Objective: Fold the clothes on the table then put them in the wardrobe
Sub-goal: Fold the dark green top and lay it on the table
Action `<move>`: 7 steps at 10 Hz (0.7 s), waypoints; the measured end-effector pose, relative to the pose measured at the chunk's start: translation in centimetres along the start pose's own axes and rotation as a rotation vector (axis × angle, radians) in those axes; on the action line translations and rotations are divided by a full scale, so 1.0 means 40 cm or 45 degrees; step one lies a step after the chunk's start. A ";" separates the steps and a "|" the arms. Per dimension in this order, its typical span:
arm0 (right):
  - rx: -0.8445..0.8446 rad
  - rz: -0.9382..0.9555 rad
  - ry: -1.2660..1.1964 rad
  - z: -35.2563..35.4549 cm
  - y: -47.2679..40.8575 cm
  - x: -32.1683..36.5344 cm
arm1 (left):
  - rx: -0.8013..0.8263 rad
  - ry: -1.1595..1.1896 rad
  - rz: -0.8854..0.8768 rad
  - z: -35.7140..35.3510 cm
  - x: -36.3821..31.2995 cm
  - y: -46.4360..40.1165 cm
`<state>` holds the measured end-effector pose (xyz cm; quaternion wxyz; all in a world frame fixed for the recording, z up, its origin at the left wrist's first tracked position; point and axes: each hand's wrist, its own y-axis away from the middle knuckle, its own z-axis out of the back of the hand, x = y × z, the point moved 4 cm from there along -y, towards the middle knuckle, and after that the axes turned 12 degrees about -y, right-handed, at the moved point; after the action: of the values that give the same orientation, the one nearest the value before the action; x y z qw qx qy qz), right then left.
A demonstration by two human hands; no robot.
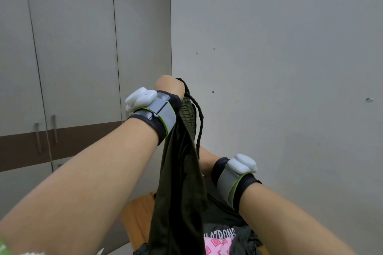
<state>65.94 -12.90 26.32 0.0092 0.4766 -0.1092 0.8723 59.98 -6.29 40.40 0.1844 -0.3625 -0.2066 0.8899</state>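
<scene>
Dangling dark-olive drawstring shorts [180, 172], left-hand [169, 86] grip.

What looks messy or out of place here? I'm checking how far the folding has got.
The clothes pile on the wooden table is still a crumpled heap, nothing folded. The left hand holds dark green drawstring shorts up by the waistband, bunched and hanging. The wardrobe doors are shut.

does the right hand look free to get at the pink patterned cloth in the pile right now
Probably not directly: the right hand sits mostly hidden behind the hanging dark green shorts, which drape between it and the pink cloth below.
</scene>
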 end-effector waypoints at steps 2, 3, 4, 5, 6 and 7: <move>-0.495 -0.112 0.406 0.130 -0.079 -0.107 | -0.016 -0.049 -0.016 0.035 0.021 -0.007; -0.735 -0.330 0.549 0.263 -0.043 -0.116 | -0.013 -0.190 -0.048 0.063 0.056 -0.025; -0.883 -0.384 0.591 0.336 -0.025 -0.103 | 0.019 -0.390 -0.131 0.064 0.082 -0.040; -1.006 -0.394 0.565 0.424 -0.009 -0.072 | 0.069 -0.718 -0.351 0.042 0.131 -0.050; -0.866 -0.433 0.595 0.444 0.000 -0.042 | 0.127 -0.903 -0.455 0.022 0.177 -0.047; -0.712 -0.495 0.761 0.445 0.012 0.011 | 0.307 -1.194 -0.428 -0.008 0.241 -0.042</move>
<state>80.40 -16.95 35.91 0.3325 0.1947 -0.2417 0.8906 54.07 -0.19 35.54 0.2530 0.1380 -0.2184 0.9324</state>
